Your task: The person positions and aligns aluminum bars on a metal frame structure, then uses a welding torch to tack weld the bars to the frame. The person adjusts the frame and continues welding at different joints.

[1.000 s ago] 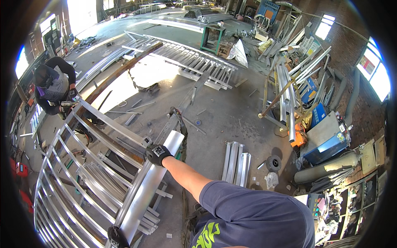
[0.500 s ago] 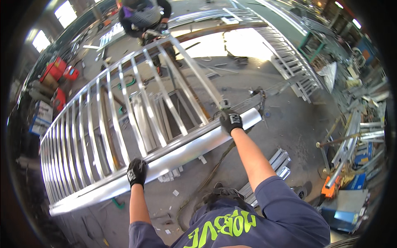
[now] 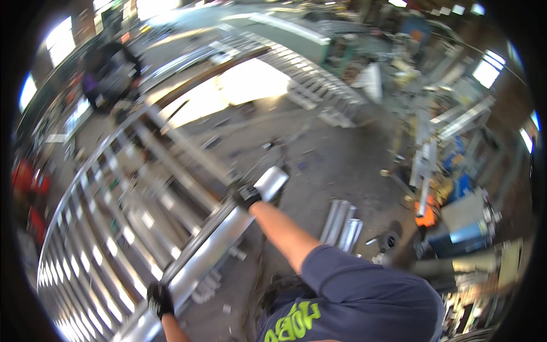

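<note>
A large silver metal railing panel (image 3: 176,165) with several parallel bars spreads out at the left, blurred by motion. Along its near edge runs a wide, smooth metal tube (image 3: 212,248). My right hand (image 3: 246,195), in a black glove, is closed over the near rail close to the tube's far right end. Lower down the same edge, my left hand (image 3: 160,299), also gloved in black, has its fingers curled over the rail. Both hands' fingertips are partly hidden by the gloves' backs and blur.
A co-worker (image 3: 109,77) stands by the panel's far corner. Metal profiles (image 3: 341,225) lie on the floor right of my arm. Another barred panel (image 3: 310,77) lies farther back. Scrap and an orange tool (image 3: 426,211) crowd the right side; red equipment (image 3: 24,176) stands far left.
My view has swung to the right, so the panel, tube and co-worker appear farther left. Both hands stay on the near rail; the panel's own movement is hard to tell.
</note>
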The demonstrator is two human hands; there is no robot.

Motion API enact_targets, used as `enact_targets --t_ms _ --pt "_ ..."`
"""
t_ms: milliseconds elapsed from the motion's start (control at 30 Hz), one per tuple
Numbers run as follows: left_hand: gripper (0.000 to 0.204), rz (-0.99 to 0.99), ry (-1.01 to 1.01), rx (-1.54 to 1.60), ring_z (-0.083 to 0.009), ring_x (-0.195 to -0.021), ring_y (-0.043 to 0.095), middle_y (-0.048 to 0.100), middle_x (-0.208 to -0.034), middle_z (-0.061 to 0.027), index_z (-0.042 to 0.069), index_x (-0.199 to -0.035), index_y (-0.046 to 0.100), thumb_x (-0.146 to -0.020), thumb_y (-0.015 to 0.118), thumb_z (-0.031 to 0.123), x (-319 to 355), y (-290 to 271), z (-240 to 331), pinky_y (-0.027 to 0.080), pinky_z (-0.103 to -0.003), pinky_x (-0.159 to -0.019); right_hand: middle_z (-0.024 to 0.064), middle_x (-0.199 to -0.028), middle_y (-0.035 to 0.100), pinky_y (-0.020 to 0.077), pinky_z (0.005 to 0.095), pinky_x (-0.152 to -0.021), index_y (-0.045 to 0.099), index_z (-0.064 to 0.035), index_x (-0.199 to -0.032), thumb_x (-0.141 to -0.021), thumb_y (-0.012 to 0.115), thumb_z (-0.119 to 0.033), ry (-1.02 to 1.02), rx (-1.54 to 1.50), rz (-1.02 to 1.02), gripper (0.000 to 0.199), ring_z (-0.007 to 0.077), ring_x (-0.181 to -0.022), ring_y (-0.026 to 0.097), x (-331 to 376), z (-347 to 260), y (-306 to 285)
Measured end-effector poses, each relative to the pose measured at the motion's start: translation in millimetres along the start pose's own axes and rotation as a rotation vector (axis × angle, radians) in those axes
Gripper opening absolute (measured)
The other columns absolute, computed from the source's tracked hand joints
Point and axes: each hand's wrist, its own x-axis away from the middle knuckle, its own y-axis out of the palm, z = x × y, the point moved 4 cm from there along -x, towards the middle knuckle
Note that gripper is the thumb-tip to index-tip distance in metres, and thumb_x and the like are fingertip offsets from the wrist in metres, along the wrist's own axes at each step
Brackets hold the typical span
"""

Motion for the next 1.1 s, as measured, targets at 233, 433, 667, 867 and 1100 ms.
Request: enact_targets --t_ms 233,433,667,867,1100 --pt "0.038 -0.017 -0.009 0.081 -0.0443 -0.117 0.067 0.075 -0.119 -0.0241 -0.004 -0.114 0.075 -0.11 0.06 0.031 2 10 -13 0.051 -0.054 -0.105 0.0222 -0.11 0.078 0.0588 0.0542 -0.097 0.078 -0.0052 -0.105 -0.102 0.06 -0.035 -0.003 -0.006 0.028 0.035 0.0421 -0.107 0.075 25 -21 -45" --pt "0.031 0.14 0.445 0.048 -0.046 -0.097 0.067 0.074 -0.107 -0.0238 0.005 -0.115 0.076 -0.11 0.067 0.034 0 13 -36 0.055 -0.055 -0.085 0.0229 -0.118 0.078 0.0587 0.0542 -0.099 0.077 -0.0043 -0.112 -0.102 0.059 -0.035 0.02 -0.004 -0.054 0.037 0.0419 -0.112 0.074 18 -40 -52" --pt "0.032 0.083 0.404 0.067 -0.0461 -0.096 0.066 0.073 -0.103 -0.0241 0.003 -0.112 0.075 -0.112 0.063 0.033 1 10 -26 0.054 -0.055 -0.083 0.0236 -0.119 0.077 0.0582 0.055 -0.099 0.075 -0.004 -0.113 -0.102 0.06 -0.037 0.061 -0.031 -0.035 0.038 0.0433 -0.113 0.073 27 -30 -52" --pt "0.039 0.012 0.269 0.042 -0.0448 -0.101 0.068 0.074 -0.107 -0.025 0.004 -0.11 0.075 -0.111 0.063 0.041 4 4 -15 0.053 -0.056 -0.09 0.0223 -0.117 0.077 0.058 0.0549 -0.099 0.075 -0.0051 -0.113 -0.1 0.058 -0.033 0.034 -0.012 -0.049 0.035 0.0426 -0.112 0.073 26 -25 -55" --pt "0.037 -0.056 -0.013 -0.005 -0.0463 -0.118 0.069 0.076 -0.121 -0.025 -0.001 -0.116 0.077 -0.108 0.057 0.03 2 16 -16 0.054 -0.055 -0.106 0.027 -0.11 0.077 0.0586 0.0563 -0.095 0.077 -0.0021 -0.107 -0.1 0.055 -0.026 0.015 0.07 -0.118 0.033 0.0451 -0.104 0.075 0 -11 -17"
